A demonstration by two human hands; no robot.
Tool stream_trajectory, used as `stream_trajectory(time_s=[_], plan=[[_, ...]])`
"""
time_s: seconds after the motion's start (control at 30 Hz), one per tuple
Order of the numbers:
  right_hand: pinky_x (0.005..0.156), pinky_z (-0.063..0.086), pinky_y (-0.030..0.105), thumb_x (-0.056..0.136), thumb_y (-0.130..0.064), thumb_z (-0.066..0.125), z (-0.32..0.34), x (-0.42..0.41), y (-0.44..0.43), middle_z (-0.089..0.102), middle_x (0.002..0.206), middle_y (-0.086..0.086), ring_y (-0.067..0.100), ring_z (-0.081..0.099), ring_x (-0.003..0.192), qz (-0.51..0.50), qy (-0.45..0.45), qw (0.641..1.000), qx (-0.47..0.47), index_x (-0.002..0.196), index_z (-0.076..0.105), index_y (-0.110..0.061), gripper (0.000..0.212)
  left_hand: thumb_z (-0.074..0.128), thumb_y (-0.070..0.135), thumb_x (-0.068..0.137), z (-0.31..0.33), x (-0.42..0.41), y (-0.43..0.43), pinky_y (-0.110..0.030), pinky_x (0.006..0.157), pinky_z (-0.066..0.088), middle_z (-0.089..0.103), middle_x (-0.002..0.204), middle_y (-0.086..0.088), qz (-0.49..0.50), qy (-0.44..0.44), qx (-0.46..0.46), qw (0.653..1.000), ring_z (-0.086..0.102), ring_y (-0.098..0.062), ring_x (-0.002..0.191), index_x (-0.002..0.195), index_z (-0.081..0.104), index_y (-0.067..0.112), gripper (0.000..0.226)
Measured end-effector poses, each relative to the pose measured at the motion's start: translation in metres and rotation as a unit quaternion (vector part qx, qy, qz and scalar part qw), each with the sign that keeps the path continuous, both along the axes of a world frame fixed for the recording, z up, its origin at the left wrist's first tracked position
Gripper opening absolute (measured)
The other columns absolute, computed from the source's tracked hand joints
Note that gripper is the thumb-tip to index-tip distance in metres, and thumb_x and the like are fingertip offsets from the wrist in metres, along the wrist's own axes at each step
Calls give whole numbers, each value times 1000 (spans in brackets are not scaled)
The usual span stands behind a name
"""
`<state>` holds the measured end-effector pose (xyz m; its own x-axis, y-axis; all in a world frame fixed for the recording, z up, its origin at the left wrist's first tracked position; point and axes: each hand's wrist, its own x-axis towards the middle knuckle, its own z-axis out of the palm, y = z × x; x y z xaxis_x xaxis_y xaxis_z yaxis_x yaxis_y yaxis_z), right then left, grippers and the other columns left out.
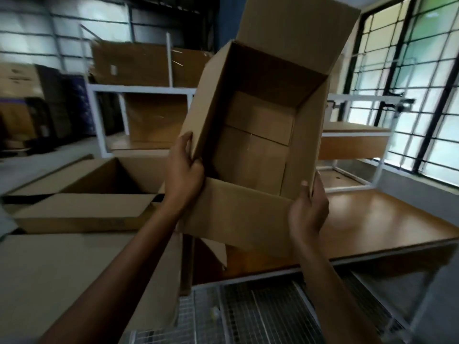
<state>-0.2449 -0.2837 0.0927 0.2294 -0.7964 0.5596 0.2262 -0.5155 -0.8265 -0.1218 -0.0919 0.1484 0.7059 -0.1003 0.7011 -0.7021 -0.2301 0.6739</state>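
**One open carton, two hands, held over the table edge**

Counts, left to right: one stack of dark cartons (pixel 49 105) is blurring at the far left. One large open carton (pixel 82 212) is sitting in front of it, with one flat cardboard panel (pixel 62 269) lying nearer the camera. One white-framed rack (pixel 95 115) is standing behind, carrying two cardboard sheets, one on top (pixel 139 63) and one below (pixel 156 117). Then two hands and one held cardboard box (pixel 253 145). To the right, one wooden tabletop (pixel 372 219) is showing above one wire mesh shelf (pixel 260 311). A second white rack (pixel 352 142) and a barred window (pixel 422 83) are closing off that side.

The left hand (pixel 182 170) is gripping the box's near-left corner, thumb hooking over the wall edge and fingers curling round the outside. The right hand (pixel 308 209) is gripping the near-right corner, thumb lying along the right wall; its other fingers are hiding behind the cardboard.

The box is hanging in the air above the tabletop's near-left edge, tilting, with its open mouth facing the camera. It is plain brown corrugated board, unprinted. The far flap (pixel 298 26) is standing straight up. The near flap (pixel 236 214) is folding outward between the two hands. Inside, the floor is showing overlapping bottom panels with a seam running across. Nothing is lying in it.
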Motion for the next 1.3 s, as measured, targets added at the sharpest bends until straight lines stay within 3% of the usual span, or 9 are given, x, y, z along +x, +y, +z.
stream_trajectory(time_s=[0.1, 0.23, 0.33, 0.47, 0.73, 0.8, 1.0, 1.17, 1.3], plan=[[103, 47, 38, 104, -21, 42, 21, 33, 40, 57, 139, 6, 20, 54, 126, 36, -14, 999, -11, 145, 46, -13, 42, 52, 9, 86, 23, 17, 50, -48, 103, 45, 50, 142, -11, 56, -10, 4, 998, 50, -27, 126, 149, 38, 18, 65], [98, 38, 22, 104, -19, 42, 57, 73, 97, 50, 147, 6, 19, 47, 133, 56, -40, 996, -50, 148, 39, -12, 44, 49, 9, 81, 46, 43, 118, -49, 101, 47, 55, 138, -11, 106, -9, -10, 994, 53, -28, 122, 146, 43, 19, 66], [107, 39, 33, 105, -22, 40, 82, 104, 136, 49, 147, 7, 21, 47, 134, 70, -46, 993, -85, 149, 39, -14, 45, 45, 14, 77, 66, 66, 163, -49, 100, 49, 60, 132, -9, 108, -1, -37, 993, 57, -27, 119, 143, 46, 22, 67], [97, 32, 20, 105, -21, 39, 101, 151, 180, 50, 146, 5, 20, 46, 134, 90, -37, 992, -83, 148, 41, -15, 43, 45, 8, 81, 81, 112, 206, -52, 96, 51, 57, 134, -14, 122, 30, -46, 991, 55, -31, 117, 142, 45, 19, 62], [84, 43, 29, 100, -9, 45, 72, 235, 224, 66, 117, 9, 25, 62, 106, 27, 87, 983, -162, 125, 63, -8, 32, 47, 7, 93, 57, 208, 252, -46, 98, 51, 58, 135, -13, 165, 97, 71, 979, 57, -27, 118, 128, 62, 19, 40], [73, 44, 32, 96, -8, 47, 54, 251, 231, 68, 95, 3, 18, 63, 85, 44, 160, 967, -195, 109, 69, -12, 26, 45, 8, 95, 44, 225, 250, -41, 93, 52, 64, 125, -8, 152, 103, 130, 974, 60, -24, 110, 120, 68, 17, 36], [66, 50, 30, 91, -6, 51, 45, 271, 226, 68, 94, 11, 22, 64, 82, 3, 192, 959, -209, 109, 69, -4, 26, 52, 16, 95, 57, 258, 222, -47, 89, 54, 69, 90, 0, 133, 96, 178, 970, 63, -18, 87, 86, 74, 18, 24], [103, 47, 41, 93, 4, 48, 59, 280, 227, 57, 135, 22, 33, 52, 131, -22, 117, 965, -235, 124, 62, 3, 33, 49, 5, 92, 50, 268, 223, -48, 94, 50, 69, 99, -1, 137, 66, 106, 983, 58, -16, 95, 90, 75, 15, 28], [106, 44, 37, 94, 6, 47, 65, 291, 234, 55, 137, 19, 28, 48, 134, -20, 53, 966, -251, 121, 63, 4, 31, 48, 1, 93, 43, 271, 233, -36, 85, 51, 70, 100, -5, 117, 81, 58, 988, 60, -16, 92, 94, 77, 8, 29]])
